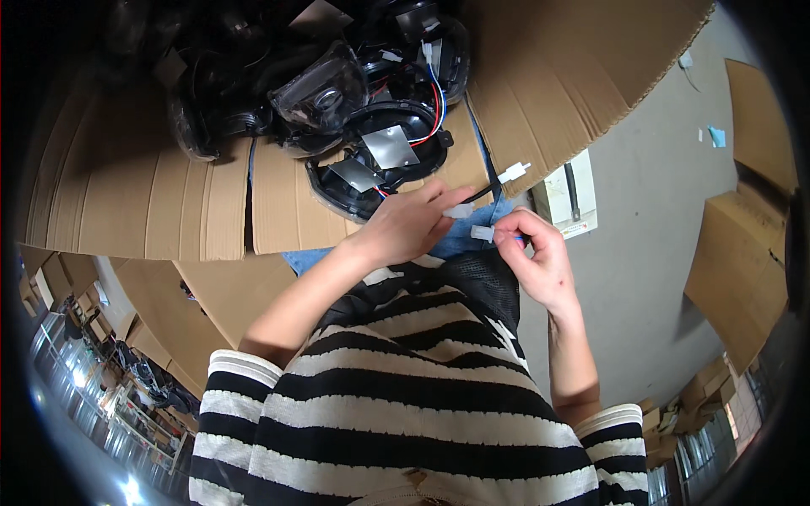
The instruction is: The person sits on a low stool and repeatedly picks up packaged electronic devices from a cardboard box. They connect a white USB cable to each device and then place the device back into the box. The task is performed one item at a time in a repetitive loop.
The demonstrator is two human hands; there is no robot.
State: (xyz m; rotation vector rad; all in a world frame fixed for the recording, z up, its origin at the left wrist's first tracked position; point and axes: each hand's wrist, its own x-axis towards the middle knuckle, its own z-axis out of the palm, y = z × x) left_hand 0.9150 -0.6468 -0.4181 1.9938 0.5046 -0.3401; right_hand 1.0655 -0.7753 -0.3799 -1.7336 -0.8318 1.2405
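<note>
My left hand (407,223) is closed on a white plastic wire connector (458,211), held between thumb and fingers. A black cable runs from near it to another white connector (513,173) hanging at the cardboard's edge. My right hand (537,251) pinches a second white wire connector (483,233), with a bit of blue wire at the fingers. The two held connectors face each other, a small gap apart. Just beyond my left hand lies a black lamp housing (434,160) with silver plates (390,148) and red, white and blue wires.
More black lamp units with clear covers (321,88) are piled at the far left on a cardboard sheet (202,198). A raised cardboard flap (582,67) stands at the far right. Cardboard boxes (736,253) rest on the grey floor (641,278). A white box (582,194) lies beside the flap.
</note>
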